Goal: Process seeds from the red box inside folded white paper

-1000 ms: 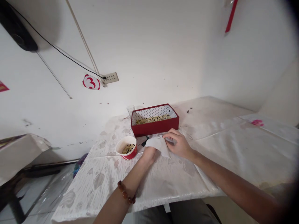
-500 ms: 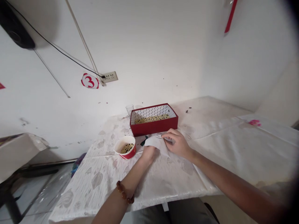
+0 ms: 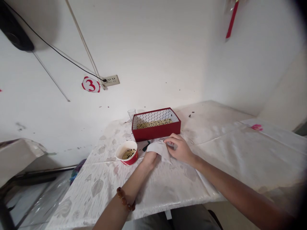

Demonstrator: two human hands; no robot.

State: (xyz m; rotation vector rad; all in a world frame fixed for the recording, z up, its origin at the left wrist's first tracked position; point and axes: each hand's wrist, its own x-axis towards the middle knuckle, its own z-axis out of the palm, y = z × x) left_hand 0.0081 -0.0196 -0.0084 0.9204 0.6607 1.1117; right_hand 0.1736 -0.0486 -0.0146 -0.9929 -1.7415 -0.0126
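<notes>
A thin white sheet point(image 3: 158, 148), cloth or paper I cannot tell which, is between my hands just above the table. My right hand point(image 3: 179, 147) pinches its right edge between thumb and fingers. The sheet drapes over my left hand point(image 3: 151, 158) and hides those fingers. Behind both hands stands an open dark red box point(image 3: 157, 132) with a patterned white lining, holding pale and black grains point(image 3: 154, 124). Left of my left hand is a red-and-white paper tub point(image 3: 130, 159) with similar grains point(image 3: 128, 154) in it. A small dark piece point(image 3: 145, 146) lies between tub and sheet.
A clear glass point(image 3: 131, 113) stands behind the box's left corner. The patterned white tablecloth point(image 3: 96, 188) covers the table, with dark scraps point(image 3: 191, 114) at the back right. A wall socket point(image 3: 111, 80) with a plugged-in black cable is above. Another covered table point(image 3: 19, 155) is at left.
The whole view has shifted slightly. Both hands stay at the white sheet, whose lower right corner now hangs more visibly between them.
</notes>
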